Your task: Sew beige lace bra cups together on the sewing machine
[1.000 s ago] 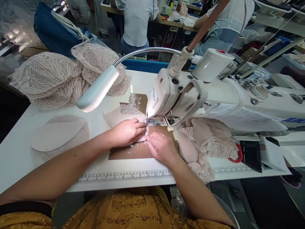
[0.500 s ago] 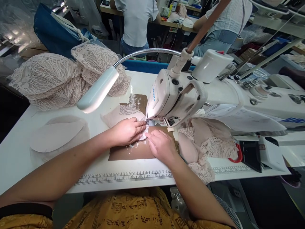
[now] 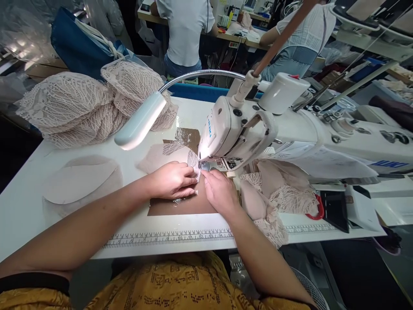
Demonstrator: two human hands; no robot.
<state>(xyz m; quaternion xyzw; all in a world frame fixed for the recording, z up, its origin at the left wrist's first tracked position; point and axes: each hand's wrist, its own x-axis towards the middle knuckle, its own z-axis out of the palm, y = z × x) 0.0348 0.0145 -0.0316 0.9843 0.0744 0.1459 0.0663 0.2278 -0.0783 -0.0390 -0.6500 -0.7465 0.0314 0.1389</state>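
Observation:
My left hand point(image 3: 172, 179) lies closed on a pale lace piece point(image 3: 167, 154), its fingertips pinching the lace edge just in front of the needle. My right hand point(image 3: 219, 190) is closed too, pinching the same lace edge from the right. Both hands meet under the head of the white sewing machine point(image 3: 238, 129). The lace lies on a brown plate point(image 3: 187, 206) set in the white table point(image 3: 26, 206). The needle itself is hidden behind the machine head.
A heap of lace cups point(image 3: 84, 103) sits back left under a gooseneck lamp point(image 3: 140, 122). Flat beige pads point(image 3: 80, 183) lie at left. More lace pieces point(image 3: 277, 193) pile at right by a black device point(image 3: 335, 209). A ruler strip point(image 3: 167, 237) runs along the front edge. Two people sit behind.
Both hands have slid away from me toward the needle, and the lace has fed further back under the machine head.

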